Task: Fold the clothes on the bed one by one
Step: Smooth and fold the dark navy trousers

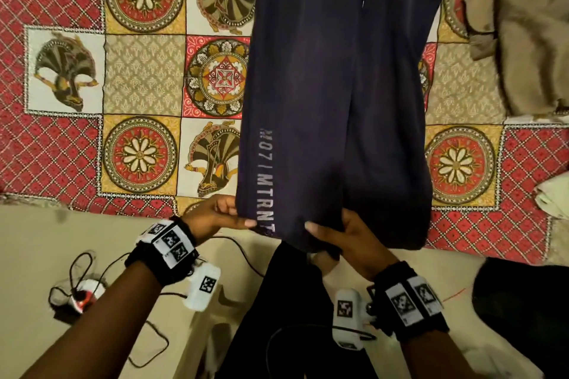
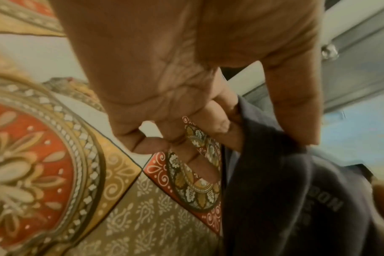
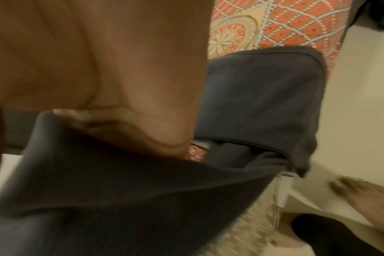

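Patterned bedspread (image 1: 144,77) covers the bed; dark navy trousers (image 1: 332,86) lie lengthwise across it. My left hand (image 1: 215,218) pinches their near hem, my right hand (image 1: 348,237) grips it alongside. Beige clothes (image 1: 529,49) sit far right.

Dark navy trousers (image 1: 335,95) (grey lettering down one leg) lie on a red, yellow and cream patchwork-print bedsheet (image 1: 144,77).
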`<state>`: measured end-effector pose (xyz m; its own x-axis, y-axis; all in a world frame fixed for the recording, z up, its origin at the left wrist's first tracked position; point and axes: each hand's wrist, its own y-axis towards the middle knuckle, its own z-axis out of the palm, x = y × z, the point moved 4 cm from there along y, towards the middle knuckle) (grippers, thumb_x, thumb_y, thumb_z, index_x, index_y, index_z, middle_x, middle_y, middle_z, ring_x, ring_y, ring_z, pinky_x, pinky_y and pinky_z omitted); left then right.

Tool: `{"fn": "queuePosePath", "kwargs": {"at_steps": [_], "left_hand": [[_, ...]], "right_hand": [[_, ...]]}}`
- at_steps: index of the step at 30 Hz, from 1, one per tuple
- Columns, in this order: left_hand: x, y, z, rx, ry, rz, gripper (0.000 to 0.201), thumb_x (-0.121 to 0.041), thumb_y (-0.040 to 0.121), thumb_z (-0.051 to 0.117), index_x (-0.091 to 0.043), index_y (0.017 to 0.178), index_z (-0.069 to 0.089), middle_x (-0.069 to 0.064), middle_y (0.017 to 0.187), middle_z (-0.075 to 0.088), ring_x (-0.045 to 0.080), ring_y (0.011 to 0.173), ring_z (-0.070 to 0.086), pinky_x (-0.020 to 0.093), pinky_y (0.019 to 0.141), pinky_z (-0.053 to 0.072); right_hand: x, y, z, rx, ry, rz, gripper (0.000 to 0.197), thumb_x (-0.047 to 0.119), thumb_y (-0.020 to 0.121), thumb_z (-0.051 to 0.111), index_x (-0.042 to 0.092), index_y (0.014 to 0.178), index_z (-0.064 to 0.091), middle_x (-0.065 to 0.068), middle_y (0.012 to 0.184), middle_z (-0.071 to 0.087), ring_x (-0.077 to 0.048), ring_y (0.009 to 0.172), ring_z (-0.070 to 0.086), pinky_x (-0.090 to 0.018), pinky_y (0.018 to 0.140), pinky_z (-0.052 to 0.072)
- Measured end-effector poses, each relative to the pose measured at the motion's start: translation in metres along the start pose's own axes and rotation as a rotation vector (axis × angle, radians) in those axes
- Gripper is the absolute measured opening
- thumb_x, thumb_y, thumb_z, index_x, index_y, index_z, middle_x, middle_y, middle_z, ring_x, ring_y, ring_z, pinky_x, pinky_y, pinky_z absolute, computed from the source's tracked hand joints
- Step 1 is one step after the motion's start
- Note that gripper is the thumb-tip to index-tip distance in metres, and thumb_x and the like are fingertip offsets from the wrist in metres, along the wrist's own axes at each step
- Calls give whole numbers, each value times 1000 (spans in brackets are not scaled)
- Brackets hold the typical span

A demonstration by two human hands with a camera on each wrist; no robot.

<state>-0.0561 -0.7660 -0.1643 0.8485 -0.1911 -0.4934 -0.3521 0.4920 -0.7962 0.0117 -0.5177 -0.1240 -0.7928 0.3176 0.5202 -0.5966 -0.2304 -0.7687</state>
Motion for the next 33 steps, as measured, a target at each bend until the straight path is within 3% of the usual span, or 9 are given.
{"fn": "queuePosePath", "kwargs": {"at_steps": [8, 11, 16, 19, 21, 24, 27, 31, 33], "left_hand": [[0, -29, 18, -284, -94, 324, 70, -40, 50, 97, -8, 107, 74, 23, 112, 70, 34, 103, 66, 44, 95, 53], [-11, -46, 32, -210, 27, 350, 63, -42, 58, 93, -12, 109, 72, 11, 99, 75, 20, 75, 68, 28, 60, 52], [13, -75, 42, -70, 150, 122, 52, -37, 56, 95, -11, 98, 79, 15, 103, 75, 22, 94, 72, 26, 79, 55], [45, -75, 43, -89, 221, -38, 7, -12, 77, 83, -13, 73, 78, -1, 73, 74, 4, 68, 68, 14, 67, 48], [91, -55, 26, -211, 406, -193, 37, -7, 85, 77, -17, 51, 64, -12, 48, 56, -1, 48, 51, 12, 54, 37], [175, -31, -9, -353, 614, -396, 14, -11, 78, 75, -9, 90, 68, 0, 66, 66, 12, 68, 61, 27, 69, 53], [244, -24, -22, -345, 508, -630, 55, -3, 91, 66, -4, 141, 44, 20, 99, 71, 33, 94, 66, 42, 79, 53], [226, -10, 0, -401, 592, -511, 35, -12, 93, 66, -9, 127, 58, 13, 89, 73, 29, 79, 69, 35, 74, 56], [182, 2, 17, -445, 676, -327, 14, -14, 91, 67, -16, 105, 68, 5, 78, 71, 23, 67, 66, 32, 75, 57]], "right_hand": [[-36, -31, -2, 35, -188, 79, 48, 1, 84, 77, 21, 126, 62, 10, 123, 72, -8, 119, 65, -22, 93, 53], [-31, -51, 3, 48, -212, 56, 46, 4, 86, 76, 20, 127, 63, 10, 124, 71, -7, 118, 65, -22, 93, 53], [-34, -73, 3, 71, -133, 18, 50, 4, 89, 72, 14, 136, 58, 3, 131, 68, -10, 122, 63, -27, 99, 52], [-74, -63, -3, 53, -174, 70, 42, 5, 92, 69, 18, 131, 59, 4, 128, 70, -8, 115, 67, -22, 91, 54], [-118, -46, -17, -21, -243, 176, 29, 14, 90, 75, 20, 117, 62, -2, 118, 72, -8, 91, 71, -22, 75, 53], [-182, -33, -56, -253, -258, 389, 20, 14, 87, 78, 11, 93, 59, -11, 89, 67, -13, 66, 69, -22, 57, 48], [-225, -34, -100, -441, -425, 523, 7, 20, 93, 64, 14, 96, 64, -15, 101, 74, -32, 85, 73, -35, 68, 53], [-243, -10, -136, -489, -461, 378, 18, 40, 70, 65, 28, 84, 62, -15, 107, 74, -39, 96, 70, -45, 80, 56], [-194, -13, -118, -502, -408, 249, 4, 29, 83, 68, 26, 83, 64, -13, 99, 74, -33, 86, 71, -37, 70, 60]]}}
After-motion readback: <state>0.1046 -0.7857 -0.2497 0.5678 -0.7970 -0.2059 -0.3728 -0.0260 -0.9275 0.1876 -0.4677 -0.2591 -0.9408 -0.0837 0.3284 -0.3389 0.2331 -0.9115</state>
